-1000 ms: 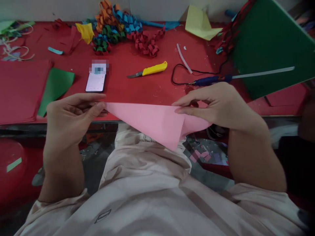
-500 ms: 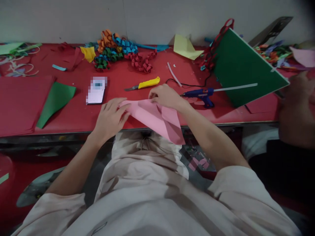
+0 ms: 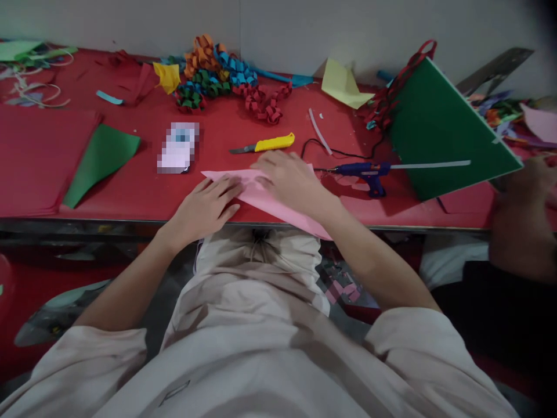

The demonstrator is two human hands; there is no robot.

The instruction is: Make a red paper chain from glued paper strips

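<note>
A folded sheet of pink paper (image 3: 278, 208) lies at the front edge of the red table, one corner reaching over the edge. My left hand (image 3: 209, 204) rests flat on its left end, fingers stretched out. My right hand (image 3: 289, 177) lies across the middle of the paper, fingers extended and pressing down. Just beyond the hands is a yellow utility knife (image 3: 275, 142) with its blade pointing left. To the right of my right hand sits a blue glue gun (image 3: 363, 170) with a long glue stick in its back.
A phone (image 3: 179, 148), a green paper piece (image 3: 102, 157) and red sheets (image 3: 39, 159) lie to the left. Paper chains (image 3: 209, 75) are heaped at the back. On the right, another person's hand (image 3: 533, 177) is beside a tilted green board (image 3: 448, 130).
The pink paper was partly raised with a flap standing up; it now lies flatter, folded over. My right hand has flattened onto it. The view has shifted slightly.
</note>
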